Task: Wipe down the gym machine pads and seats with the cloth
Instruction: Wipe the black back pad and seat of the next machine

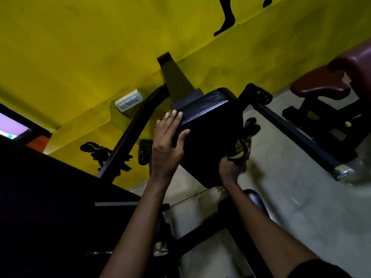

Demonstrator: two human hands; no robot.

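- We find the scene dim; the yellow wall (80,47) above our left hand (166,145) catches the most light, unevenly.
- The black pad (208,137) between our 2 hands is nearly featureless, with a faint sheen along its stitched upper edge.
- Far left of the left hand, a screen (12,127) glows pale and blown out.
- Beside our right hand (230,167), the cloth (240,152) and the floor (301,187) beyond smear with motion blur.
- Straight bars bow toward the frame's edges.

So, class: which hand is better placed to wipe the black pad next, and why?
The right hand: it grips the cloth at the right edge of the black pad. The left hand holds no cloth and rests flat on the other side.
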